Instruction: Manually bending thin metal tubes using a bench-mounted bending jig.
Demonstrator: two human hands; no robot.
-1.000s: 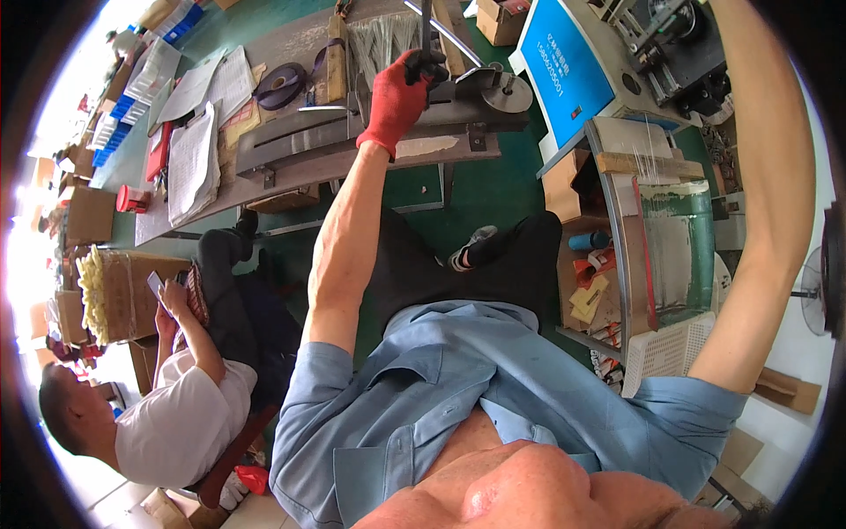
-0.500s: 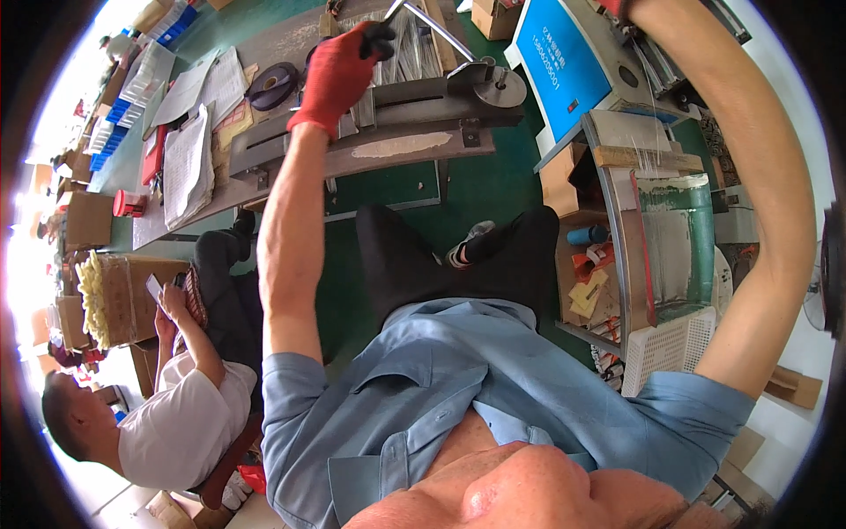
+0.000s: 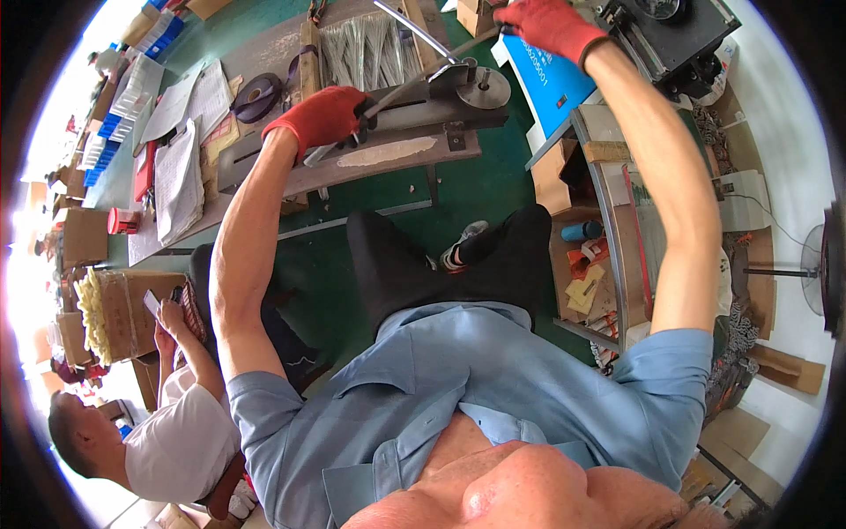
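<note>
My left hand is closed around a grey strip above the counter's near edge, fingers partly hidden. The strip slants past the disc at the near right corner to my right hand, which pinches it; the view's top clips that glove.

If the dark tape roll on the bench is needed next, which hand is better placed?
Probably the left hand: it is nearer the tape roll, while the right hand is over by the blue machine. The left is closed around a grey strip, though, so would need freeing first.
</note>
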